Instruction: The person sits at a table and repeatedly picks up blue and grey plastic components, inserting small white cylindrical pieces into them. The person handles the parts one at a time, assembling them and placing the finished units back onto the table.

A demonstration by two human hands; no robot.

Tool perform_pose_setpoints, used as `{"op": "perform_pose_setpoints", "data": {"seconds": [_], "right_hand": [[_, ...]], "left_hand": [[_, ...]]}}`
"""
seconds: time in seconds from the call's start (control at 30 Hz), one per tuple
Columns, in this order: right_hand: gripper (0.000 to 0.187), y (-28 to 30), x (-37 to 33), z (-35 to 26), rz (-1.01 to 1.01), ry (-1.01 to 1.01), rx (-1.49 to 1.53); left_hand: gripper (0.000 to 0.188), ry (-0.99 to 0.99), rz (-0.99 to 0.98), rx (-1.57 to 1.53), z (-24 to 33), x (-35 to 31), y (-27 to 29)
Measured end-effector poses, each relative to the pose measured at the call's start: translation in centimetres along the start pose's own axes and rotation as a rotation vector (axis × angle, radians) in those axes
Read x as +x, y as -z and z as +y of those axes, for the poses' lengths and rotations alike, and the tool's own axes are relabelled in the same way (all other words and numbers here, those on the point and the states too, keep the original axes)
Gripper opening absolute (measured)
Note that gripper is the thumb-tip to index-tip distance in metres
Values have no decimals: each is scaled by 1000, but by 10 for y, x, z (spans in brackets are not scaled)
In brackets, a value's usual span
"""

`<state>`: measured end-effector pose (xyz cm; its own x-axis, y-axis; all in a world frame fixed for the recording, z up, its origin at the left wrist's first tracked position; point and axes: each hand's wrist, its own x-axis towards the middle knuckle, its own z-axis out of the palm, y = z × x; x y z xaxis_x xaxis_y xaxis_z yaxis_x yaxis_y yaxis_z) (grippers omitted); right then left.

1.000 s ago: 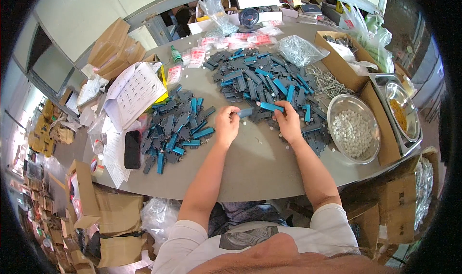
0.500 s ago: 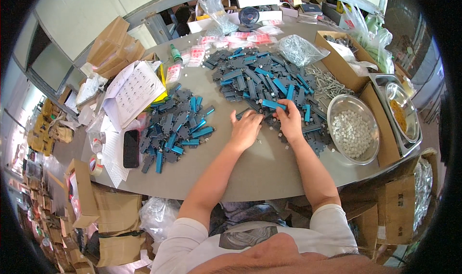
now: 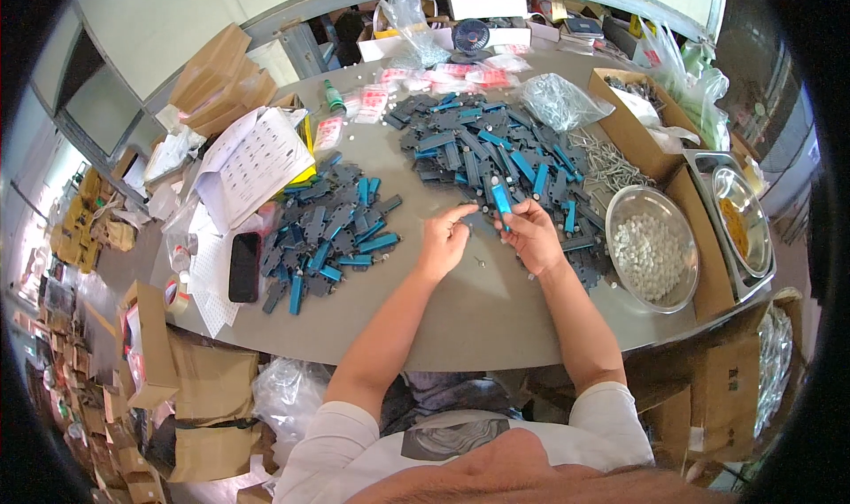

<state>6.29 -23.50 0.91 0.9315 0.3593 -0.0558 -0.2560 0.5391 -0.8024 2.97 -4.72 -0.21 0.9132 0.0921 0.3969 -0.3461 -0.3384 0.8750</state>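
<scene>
My right hand [image 3: 535, 241] grips a narrow blue rectangular piece [image 3: 500, 194] between thumb and fingers, tilted with its far end up. A small pale tip shows at that end. To its left is my left hand [image 3: 444, 242], its index finger stretched toward the piece and apart from the thumb, the other fingers curled. I see nothing between its fingers. Beyond both hands spreads a large pile of dark grey and blue pieces [image 3: 469, 141]. A smaller pile of similar pieces [image 3: 323, 229] lies to the left. A tiny metal part [image 3: 480, 261] rests on the table between my forearms.
At the right stands a steel bowl [image 3: 655, 252] of small white pieces, near loose screws [image 3: 611, 160] and an open cardboard box [image 3: 664, 163]. A phone [image 3: 244, 267] and paper sheets [image 3: 252, 163] lie left. Farther back are plastic bags [image 3: 562, 96] and a small fan [image 3: 470, 34].
My right hand has turned the blue piece from lying sideways to pointing away from me. My left hand has drawn back slightly from the large pile, its index finger now extended.
</scene>
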Motion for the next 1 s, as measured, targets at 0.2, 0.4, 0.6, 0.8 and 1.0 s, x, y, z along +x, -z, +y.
{"op": "perform_pose_setpoints", "data": {"seconds": [0.2, 0.4, 0.6, 0.8, 1.0], "right_hand": [[18, -4, -1, 14, -110, 16, -228], [15, -6, -1, 20, -47, 60, -463], [16, -2, 3, 27, -66, 116, -451], [18, 1, 2, 28, 14, 203, -644], [24, -5, -1, 27, 84, 285, -953]], "left_hand": [[34, -10, 155, -266, 1, -1, -17], [52, 34, -27, -178, -23, 1, -10], [50, 66, -63, -321, -11, 0, -10], [41, 53, -133, -444, -9, -1, -8], [38, 70, -84, -520, -3, -2, -12]]}}
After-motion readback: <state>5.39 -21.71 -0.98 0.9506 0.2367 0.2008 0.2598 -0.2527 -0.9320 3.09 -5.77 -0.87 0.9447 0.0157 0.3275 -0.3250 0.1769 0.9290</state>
